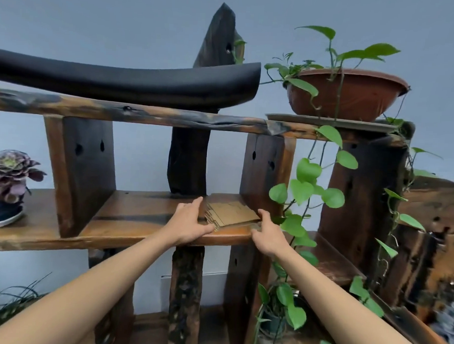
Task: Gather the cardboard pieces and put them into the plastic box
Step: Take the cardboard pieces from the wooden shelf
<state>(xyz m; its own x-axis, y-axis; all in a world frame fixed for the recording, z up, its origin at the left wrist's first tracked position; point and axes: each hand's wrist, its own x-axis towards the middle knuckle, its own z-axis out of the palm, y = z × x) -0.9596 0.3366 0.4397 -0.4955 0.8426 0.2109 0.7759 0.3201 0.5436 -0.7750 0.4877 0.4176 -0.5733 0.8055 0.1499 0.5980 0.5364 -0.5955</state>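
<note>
Cardboard pieces (232, 213) between both hands, trailing vine (308, 180) just right.

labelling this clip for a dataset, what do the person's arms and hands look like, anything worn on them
Both arms are bare for all of their visible length, with no sleeves in view. The left hand and right hand wear no gloves, and no watch, bracelet or ring is visible on them. No markings can be made out.

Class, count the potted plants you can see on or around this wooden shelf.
3: a purple succulent far left on the middle shelf, a pothos in the brown bowl pot on top, another pot low down. Others may be hidden.
</note>
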